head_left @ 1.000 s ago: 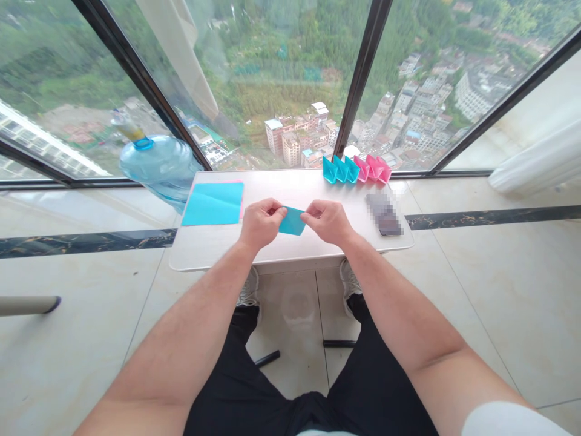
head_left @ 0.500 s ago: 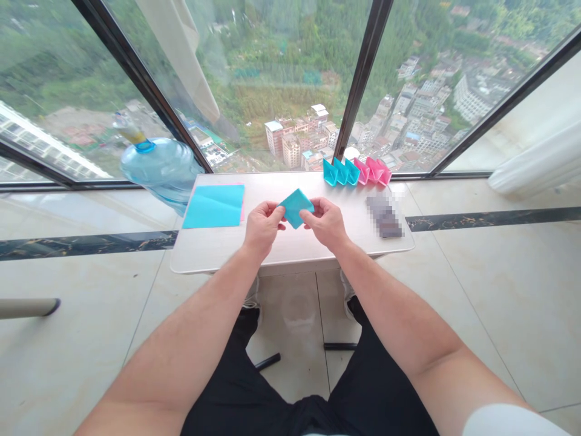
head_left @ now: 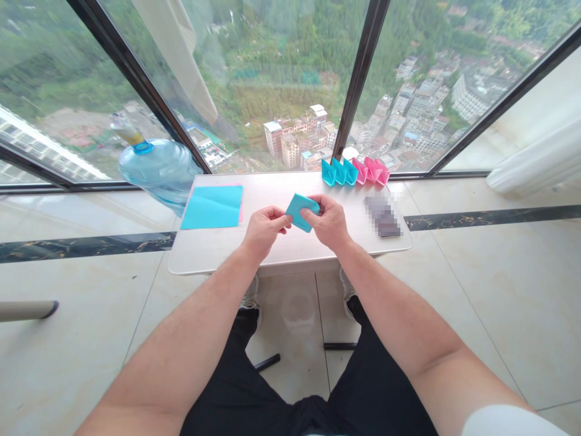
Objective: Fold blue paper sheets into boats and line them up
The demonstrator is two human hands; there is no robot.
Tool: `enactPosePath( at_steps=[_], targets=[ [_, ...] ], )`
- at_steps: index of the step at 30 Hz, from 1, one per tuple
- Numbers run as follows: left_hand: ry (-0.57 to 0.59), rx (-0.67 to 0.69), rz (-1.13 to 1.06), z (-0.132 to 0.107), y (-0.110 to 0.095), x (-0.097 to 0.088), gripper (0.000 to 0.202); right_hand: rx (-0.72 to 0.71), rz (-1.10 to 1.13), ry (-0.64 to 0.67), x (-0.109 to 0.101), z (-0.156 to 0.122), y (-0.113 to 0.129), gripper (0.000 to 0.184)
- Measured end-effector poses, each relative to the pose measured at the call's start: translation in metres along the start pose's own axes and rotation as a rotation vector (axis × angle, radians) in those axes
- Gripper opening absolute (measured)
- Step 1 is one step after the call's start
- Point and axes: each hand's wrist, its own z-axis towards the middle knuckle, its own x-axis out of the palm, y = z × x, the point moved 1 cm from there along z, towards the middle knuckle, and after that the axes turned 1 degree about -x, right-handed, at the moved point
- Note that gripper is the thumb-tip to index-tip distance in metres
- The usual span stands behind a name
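Both hands hold a small folded blue paper piece (head_left: 299, 211) just above the middle of a low white table (head_left: 290, 251). My left hand (head_left: 262, 229) pinches its lower left corner with thumb and forefinger. My right hand (head_left: 327, 220) grips its right side, fingers curled over the top edge. A stack of flat paper sheets (head_left: 212, 206), blue on top with pink edges showing beneath, lies on the table to the left.
Folded paper pieces stand in a row at the table's far edge, blue ones (head_left: 339, 172) left and pink ones (head_left: 373, 170) right. A blurred dark phone (head_left: 384, 215) lies at the right. A large water bottle (head_left: 157, 170) leans by the window glass.
The blue piece has been lifted from low between my hands, turned, and now tilts with its right end bent over under my right fingers. Both hands shifted slightly right.
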Motion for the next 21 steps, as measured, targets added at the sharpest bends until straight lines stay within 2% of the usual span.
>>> enactPosePath(
  at_steps=[2,6,12,14,16,19,21],
  targets=[
    [-0.005,-0.004,-0.003,0.0,-0.001,0.0,0.02,0.002,0.033,0.019,0.0,0.0,-0.001,0.033],
    [-0.017,-0.03,-0.047,0.0,-0.002,-0.002,0.021,-0.004,0.139,0.099,0.001,0.001,-0.003,0.047],
    [-0.002,-0.07,-0.163,0.003,-0.003,-0.009,0.027,0.077,0.298,0.161,-0.004,0.006,-0.003,0.054],
    [-0.013,-0.046,-0.151,0.003,-0.004,-0.011,0.028,0.061,0.305,0.14,-0.007,0.007,-0.003,0.055],
    [-0.054,0.02,-0.096,0.003,-0.004,-0.011,0.029,0.009,0.271,0.066,-0.008,0.007,-0.003,0.052],
    [-0.12,0.113,-0.023,0.002,-0.004,-0.01,0.032,-0.077,0.206,-0.041,-0.008,0.005,-0.004,0.036],
    [-0.121,0.121,-0.012,0.001,-0.003,-0.008,0.035,-0.115,0.177,-0.062,-0.008,0.004,-0.003,0.026]
  ],
)
